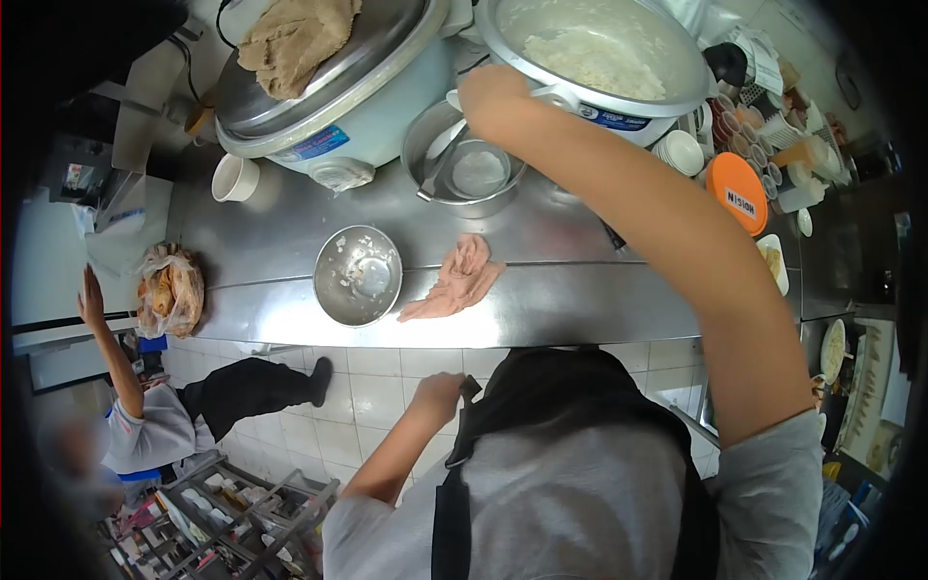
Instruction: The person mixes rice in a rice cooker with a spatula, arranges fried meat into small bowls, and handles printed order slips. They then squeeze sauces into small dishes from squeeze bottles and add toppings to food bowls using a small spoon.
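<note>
My right hand (pixel 491 97) reaches to the back of the steel table, closed over the rim of a metal pot (pixel 493 206). A bit of something white shows at its fingers; the rest is hidden. In the pot are spoon-like utensils (pixel 445 150) and a small round bowl (pixel 478 169). My left hand (pixel 440 394) is held low in front of the table, closed, beside a black strap-like piece (pixel 471 389) at my apron. What its fingers hold is hidden. A steel bowl (pixel 358 276) with rice grains stuck inside stands near a crumpled pink cloth (pixel 462 280).
An open rice cooker (pixel 599 48) holds white rice; a lidded cooker (pixel 387 116) carries a brown cloth (pixel 300 43). A white cup (pixel 235 179), a bagged food item (pixel 170 290) and an orange-lidded tub (pixel 737 193) stand around. Another person (pixel 164 425) is at left.
</note>
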A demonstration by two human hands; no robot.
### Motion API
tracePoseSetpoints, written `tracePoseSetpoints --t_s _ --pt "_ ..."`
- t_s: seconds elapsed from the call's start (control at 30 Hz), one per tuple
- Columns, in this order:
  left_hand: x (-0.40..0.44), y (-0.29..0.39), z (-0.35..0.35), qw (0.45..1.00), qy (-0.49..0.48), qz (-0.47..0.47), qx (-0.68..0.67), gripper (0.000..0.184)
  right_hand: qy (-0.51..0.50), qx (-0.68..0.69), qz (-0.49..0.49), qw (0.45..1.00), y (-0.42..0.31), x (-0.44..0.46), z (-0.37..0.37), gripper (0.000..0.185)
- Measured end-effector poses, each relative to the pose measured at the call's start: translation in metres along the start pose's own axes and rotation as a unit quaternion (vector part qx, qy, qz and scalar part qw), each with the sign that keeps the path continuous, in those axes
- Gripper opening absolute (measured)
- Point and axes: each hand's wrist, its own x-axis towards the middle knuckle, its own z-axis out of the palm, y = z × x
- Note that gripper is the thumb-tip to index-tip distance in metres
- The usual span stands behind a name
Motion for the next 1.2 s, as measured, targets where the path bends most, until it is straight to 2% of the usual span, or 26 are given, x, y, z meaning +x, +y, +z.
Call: tracePoseSetpoints --t_s 0.07,0.13,0.2,0.27,0.33,0.43,0.53,0.6,0.63,0.7,0.73,0.8,0.83,0.87,0.93,1.0,1.07,1.13,1.17,1.2 --pt "-0.016 -0.007 0.007 0.995 0.043 -0.002 -0.092 0.029 0.017 0.046 0.019 0.999 0.003 0.023 0.030 0.019" --pt "-0.026 0.053 -0.053 0.990 0.119 -0.069 -0.022 0.031 0.024 0.014 -0.024 0.999 0.003 0.035 0.050 0.020" --pt "-0.007 0.065 -0.077 0.965 0.190 -0.087 -0.160 0.038 0.022 -0.018 -0.034 0.999 0.005 0.030 0.056 0.023" --pt "0.032 0.069 -0.079 0.886 0.458 -0.038 -0.064 0.041 0.005 -0.047 -0.014 0.999 -0.001 0.015 0.059 0.026" --pt "0.089 0.046 -0.071 0.863 0.505 -0.019 0.013 0.043 0.061 -0.008 -0.039 0.997 -0.002 0.012 0.083 0.026" --pt "0.135 0.069 -0.077 0.832 0.551 0.028 -0.057 0.037 0.178 0.026 -0.112 0.977 0.011 -0.021 0.087 0.028" --pt "0.161 0.132 -0.066 0.827 0.553 0.086 -0.049 0.039 0.357 0.103 -0.189 0.909 0.030 -0.088 0.084 0.030" --pt "0.179 0.167 -0.032 0.851 0.503 0.150 -0.012 0.036 0.377 0.214 -0.235 0.870 0.059 -0.151 0.087 0.028" --pt "0.180 0.193 -0.008 0.851 0.495 0.166 0.055 0.035 0.327 0.244 -0.215 0.887 0.074 -0.188 0.093 0.028" --pt "0.152 0.237 0.024 0.878 0.410 0.246 0.028 0.034 0.217 0.307 -0.152 0.914 0.107 -0.266 0.121 0.030" --pt "0.141 0.252 0.033 0.894 0.343 0.281 -0.058 0.034 0.157 0.341 -0.109 0.921 0.121 -0.301 0.151 0.032" --pt "0.129 0.276 0.053 0.901 0.221 0.296 -0.226 0.034 0.195 0.437 -0.010 0.878 0.137 -0.364 0.215 0.035" --pt "0.129 0.287 0.060 0.896 0.159 0.284 -0.301 0.034 0.203 0.513 0.039 0.833 0.133 -0.389 0.239 0.034" --pt "0.127 0.298 0.060 0.856 0.093 0.242 -0.447 0.034 0.211 0.587 0.086 0.777 0.126 -0.413 0.258 0.034" --pt "0.119 0.317 0.052 0.712 -0.050 0.121 -0.690 0.034 0.279 0.572 0.084 0.767 0.110 -0.440 0.269 0.033" --pt "0.117 0.322 0.045 0.712 -0.088 0.154 -0.680 0.035 0.314 0.578 0.066 0.751 0.114 -0.449 0.272 0.031" --pt "0.120 0.327 0.044 0.683 -0.106 0.122 -0.712 0.032 0.311 0.606 0.034 0.731 0.134 -0.461 0.274 0.028" --pt "0.132 0.312 0.034 0.699 -0.142 0.253 -0.653 0.028 0.175 0.616 0.088 0.763 0.152 -0.476 0.266 0.024" --pt "0.124 0.306 0.023 0.724 -0.020 0.249 -0.643 0.026 0.098 0.622 0.112 0.769 0.156 -0.484 0.262 0.023" --pt "0.114 0.299 0.008 0.736 0.106 0.242 -0.623 0.025 0.121 0.630 0.128 0.756 0.156 -0.491 0.270 0.024"
